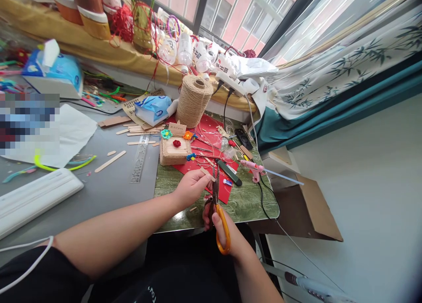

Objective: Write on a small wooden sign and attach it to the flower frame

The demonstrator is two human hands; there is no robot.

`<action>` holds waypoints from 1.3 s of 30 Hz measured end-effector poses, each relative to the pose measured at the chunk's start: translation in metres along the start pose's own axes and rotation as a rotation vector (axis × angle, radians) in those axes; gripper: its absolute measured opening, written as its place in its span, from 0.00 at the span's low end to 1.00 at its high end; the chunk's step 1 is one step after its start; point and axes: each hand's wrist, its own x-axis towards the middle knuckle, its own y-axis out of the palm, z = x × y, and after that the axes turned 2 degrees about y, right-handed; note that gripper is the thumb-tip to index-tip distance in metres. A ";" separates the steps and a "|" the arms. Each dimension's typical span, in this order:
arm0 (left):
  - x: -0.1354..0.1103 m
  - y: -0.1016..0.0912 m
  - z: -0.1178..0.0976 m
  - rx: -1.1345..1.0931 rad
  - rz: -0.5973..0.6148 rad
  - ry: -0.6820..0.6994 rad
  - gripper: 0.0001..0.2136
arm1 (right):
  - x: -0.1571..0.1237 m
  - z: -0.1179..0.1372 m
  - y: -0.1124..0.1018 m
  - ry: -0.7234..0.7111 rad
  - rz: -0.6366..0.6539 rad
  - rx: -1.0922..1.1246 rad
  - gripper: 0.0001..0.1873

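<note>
My right hand (219, 228) grips orange-handled scissors (223, 232), its fingers through the loops and the blades pointing away from me. My left hand (193, 188) is closed on a short piece of wooden craft stick (208, 174), pinched at the fingertips. The stick's end lies at the scissor blades; whether they bite into it I cannot tell. Just beyond my hands sits a twine-wrapped box (174, 152) with yarn flowers on its corners and a small red rose on top. A dark green utility knife (230, 173) lies right of the blades.
A pink glue gun (253, 169) with a long glue stick rests by the table's right edge. Behind the box stand a big twine spool (194, 101) and a tissue pack (153, 109). Loose craft sticks (110, 161), a clear ruler (139, 160) and a white keyboard-like bar (39, 202) lie leftward.
</note>
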 end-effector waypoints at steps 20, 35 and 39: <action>0.000 -0.001 -0.003 0.028 -0.031 0.005 0.17 | -0.001 0.010 -0.006 0.005 0.086 -0.102 0.23; 0.003 -0.002 -0.002 0.038 -0.007 -0.014 0.16 | 0.007 -0.013 -0.005 0.166 0.003 0.090 0.26; 0.005 -0.004 -0.002 0.020 -0.024 0.016 0.17 | 0.013 -0.019 -0.002 0.187 -0.111 0.181 0.28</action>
